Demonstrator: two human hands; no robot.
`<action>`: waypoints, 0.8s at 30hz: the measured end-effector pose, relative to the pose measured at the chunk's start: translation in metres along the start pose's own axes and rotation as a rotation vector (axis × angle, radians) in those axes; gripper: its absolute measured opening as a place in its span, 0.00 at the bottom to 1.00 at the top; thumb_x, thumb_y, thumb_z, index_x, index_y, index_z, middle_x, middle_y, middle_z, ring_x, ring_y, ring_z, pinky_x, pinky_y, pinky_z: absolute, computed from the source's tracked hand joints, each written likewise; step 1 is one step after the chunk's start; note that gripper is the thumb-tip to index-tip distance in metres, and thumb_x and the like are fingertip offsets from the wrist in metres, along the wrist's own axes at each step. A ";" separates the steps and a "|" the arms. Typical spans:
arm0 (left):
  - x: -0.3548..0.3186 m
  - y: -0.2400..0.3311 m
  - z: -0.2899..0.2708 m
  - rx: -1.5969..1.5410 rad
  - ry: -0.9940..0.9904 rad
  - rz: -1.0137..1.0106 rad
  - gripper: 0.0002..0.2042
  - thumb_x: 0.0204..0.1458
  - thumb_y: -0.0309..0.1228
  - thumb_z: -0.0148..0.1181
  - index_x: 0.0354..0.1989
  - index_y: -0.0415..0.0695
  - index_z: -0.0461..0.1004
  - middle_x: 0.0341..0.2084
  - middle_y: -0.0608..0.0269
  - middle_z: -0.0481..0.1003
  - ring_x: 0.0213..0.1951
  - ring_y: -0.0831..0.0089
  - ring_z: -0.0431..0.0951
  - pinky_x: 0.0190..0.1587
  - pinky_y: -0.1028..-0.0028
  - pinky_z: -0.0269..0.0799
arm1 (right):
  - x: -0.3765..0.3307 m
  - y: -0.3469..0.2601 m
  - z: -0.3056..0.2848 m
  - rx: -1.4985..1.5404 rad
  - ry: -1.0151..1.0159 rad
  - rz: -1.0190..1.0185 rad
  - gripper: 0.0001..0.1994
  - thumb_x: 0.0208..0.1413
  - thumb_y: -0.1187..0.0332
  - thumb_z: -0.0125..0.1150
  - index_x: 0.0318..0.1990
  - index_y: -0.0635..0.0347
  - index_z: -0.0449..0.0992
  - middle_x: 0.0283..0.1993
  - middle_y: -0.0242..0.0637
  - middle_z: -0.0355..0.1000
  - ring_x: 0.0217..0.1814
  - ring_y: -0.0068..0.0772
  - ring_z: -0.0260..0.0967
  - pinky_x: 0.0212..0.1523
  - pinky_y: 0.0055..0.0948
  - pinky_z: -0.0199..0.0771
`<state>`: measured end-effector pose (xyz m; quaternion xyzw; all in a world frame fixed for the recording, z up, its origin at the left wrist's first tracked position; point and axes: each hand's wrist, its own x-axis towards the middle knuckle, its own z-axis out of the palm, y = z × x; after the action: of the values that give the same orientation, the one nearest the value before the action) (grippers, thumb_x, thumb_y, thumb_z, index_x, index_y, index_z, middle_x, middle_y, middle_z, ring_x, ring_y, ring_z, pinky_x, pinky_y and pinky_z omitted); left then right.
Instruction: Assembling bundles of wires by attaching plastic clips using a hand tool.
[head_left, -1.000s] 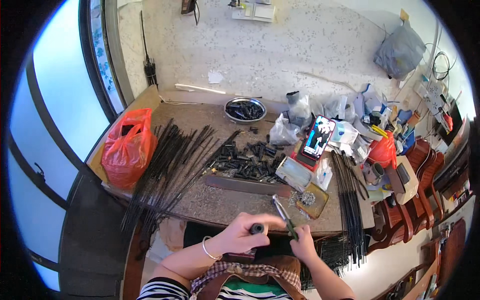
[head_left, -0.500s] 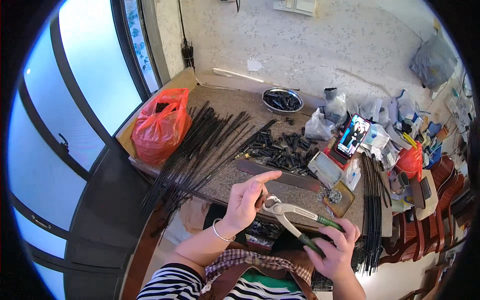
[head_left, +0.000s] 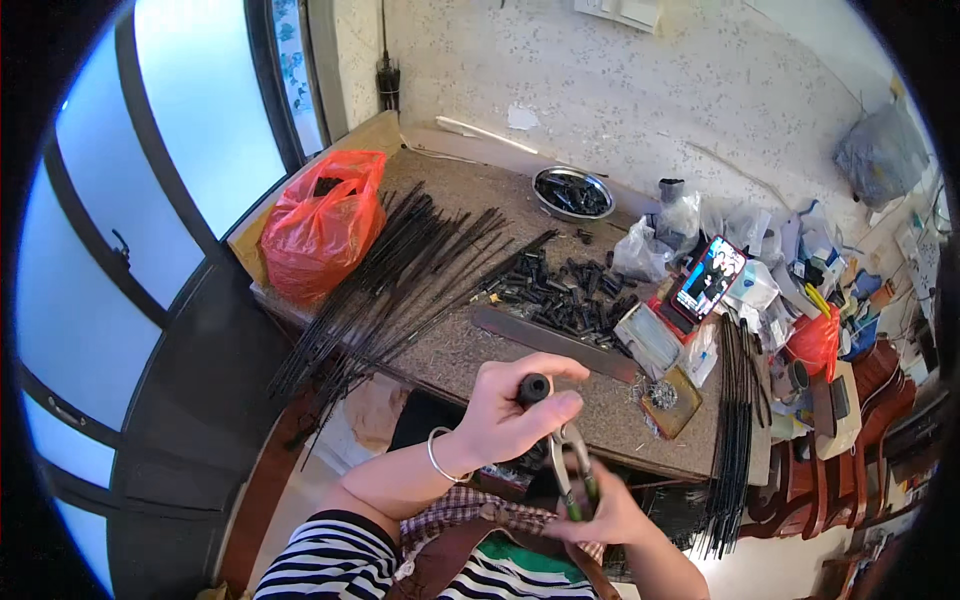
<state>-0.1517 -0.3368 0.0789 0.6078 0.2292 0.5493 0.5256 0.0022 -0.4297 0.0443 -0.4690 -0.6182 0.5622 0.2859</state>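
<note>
My left hand (head_left: pixel 505 420), with a bangle at its wrist, is closed around a short black cylindrical piece (head_left: pixel 534 388), whose round end points up between thumb and forefinger. In my right hand (head_left: pixel 618 515) is a pair of pincers (head_left: pixel 559 465) with green grips, its handles close together. The pincers' head reaches up to just under my left thumb. Whether the jaws bite on the black piece is hidden by my left hand. Beyond the hands, many similar short black pieces (head_left: pixel 575 300) lie heaped on the table (head_left: pixel 455 352) behind a flat dark metal bar (head_left: pixel 550 343).
Long thin black rods (head_left: pixel 400 270) fan out beside a red plastic bag (head_left: pixel 325 235). More rods (head_left: pixel 733 450) hang over the right edge. A metal bowl (head_left: pixel 553 209) holds black parts. Nearby are a lit phone (head_left: pixel 712 277), a clear box (head_left: pixel 648 338) and a tray (head_left: pixel 690 410) with small metal bits.
The pincers have swung from lying sideways to pointing up, and their handles have come closer together. My right hand moved left and down. My left thumb now presses beside the black piece.
</note>
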 end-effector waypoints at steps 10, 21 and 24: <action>-0.025 0.004 -0.021 -0.181 -0.080 0.055 0.07 0.40 0.28 0.51 0.26 0.38 0.69 0.13 0.69 0.68 0.16 0.87 0.63 0.17 0.86 0.57 | -0.021 0.015 0.032 0.736 -0.293 0.074 0.08 0.36 0.78 0.49 0.28 0.72 0.62 0.14 0.42 0.63 0.10 0.29 0.59 0.12 0.23 0.61; -0.008 -0.016 -0.036 0.048 -0.145 0.079 0.29 0.14 0.41 0.68 0.30 0.39 0.67 0.08 0.74 0.59 0.12 0.90 0.55 0.13 0.87 0.47 | -0.019 -0.022 0.012 -0.296 0.177 0.143 0.09 0.39 0.70 0.50 0.28 0.64 0.62 0.18 0.42 0.63 0.16 0.31 0.60 0.19 0.23 0.60; -0.003 -0.019 -0.031 0.012 -0.210 0.119 0.27 0.15 0.40 0.67 0.27 0.37 0.67 0.05 0.75 0.57 0.11 0.89 0.55 0.13 0.87 0.47 | -0.005 0.006 0.011 0.511 -0.165 0.164 0.08 0.40 0.70 0.50 0.27 0.64 0.63 0.14 0.36 0.63 0.12 0.23 0.60 0.15 0.17 0.59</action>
<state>-0.1750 -0.3213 0.0559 0.6776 0.1395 0.5114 0.5097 -0.0041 -0.4394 0.0374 -0.3829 -0.4377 0.7574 0.2970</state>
